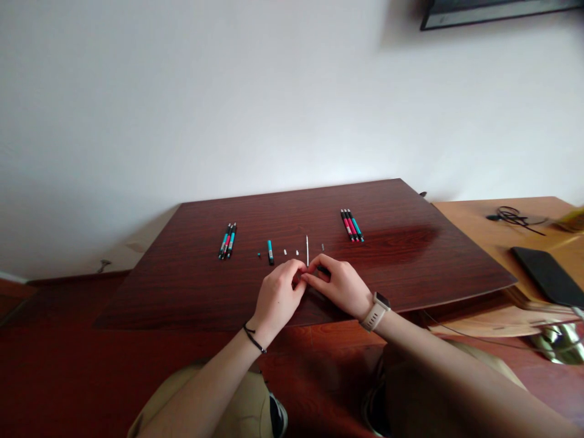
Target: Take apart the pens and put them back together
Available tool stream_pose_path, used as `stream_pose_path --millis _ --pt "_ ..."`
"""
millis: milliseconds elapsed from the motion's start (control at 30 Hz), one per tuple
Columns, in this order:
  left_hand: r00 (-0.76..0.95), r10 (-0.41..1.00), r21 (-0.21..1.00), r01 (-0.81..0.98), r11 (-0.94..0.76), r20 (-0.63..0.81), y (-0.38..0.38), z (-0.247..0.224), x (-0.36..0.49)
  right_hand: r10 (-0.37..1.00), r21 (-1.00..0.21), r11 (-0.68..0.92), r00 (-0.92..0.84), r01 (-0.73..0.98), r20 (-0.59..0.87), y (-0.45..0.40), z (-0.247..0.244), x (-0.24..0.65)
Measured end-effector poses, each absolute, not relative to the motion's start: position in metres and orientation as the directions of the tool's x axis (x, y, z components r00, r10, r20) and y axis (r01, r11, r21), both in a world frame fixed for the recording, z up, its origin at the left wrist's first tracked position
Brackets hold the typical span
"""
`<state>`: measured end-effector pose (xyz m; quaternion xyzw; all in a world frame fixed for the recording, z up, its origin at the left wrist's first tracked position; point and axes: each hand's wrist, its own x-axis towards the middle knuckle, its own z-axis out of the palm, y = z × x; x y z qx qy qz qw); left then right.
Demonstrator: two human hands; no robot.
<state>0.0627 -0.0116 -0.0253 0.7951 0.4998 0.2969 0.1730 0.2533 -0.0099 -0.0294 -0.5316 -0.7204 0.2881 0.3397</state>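
Note:
My left hand [280, 292] and my right hand [340, 283] meet over the front half of the dark wooden table [205, 286], fingertips pinched together. Whatever is between them is too small or hidden to make out. A dark piece [323, 269] shows by my right hand's fingers; whether it is held, I cannot tell. Just beyond the fingertips lies a thin white pen refill [307, 248]. A small spring [322, 247] is to its right. To its left are two small white pieces [297, 252], a turquoise pen barrel part [270, 250] and a tiny turquoise piece [258, 255].
Several turquoise and pink pens with black parts lie in a left group [227, 241] and a right group [351, 225]. A lighter wooden table [479, 225] at right bears a black flat device [547, 274] and a coiled black cable [513, 216]. The white wall stands behind.

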Motion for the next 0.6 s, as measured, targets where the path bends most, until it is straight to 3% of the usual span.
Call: stream_pose_path --millis 133,433,600 --pt "0.339 0.889 0.512 0.729 -0.455 0.308 -0.012 -0.029 0.065 0.968 -0.763 0.249 -0.189 0.596 0.168 -0.009 -0.031 0.256" --pt "0.265 0.926 0.63 0.679 -0.378 0.27 -0.012 -0.035 0.068 0.96 -0.744 0.28 -0.199 0.607 0.199 -0.011 -0.03 0.253" --pt "0.288 0.912 0.648 0.641 -0.411 0.293 -0.014 -0.032 0.07 0.939 -0.635 0.306 -0.115 0.709 0.324 0.01 -0.024 0.281"
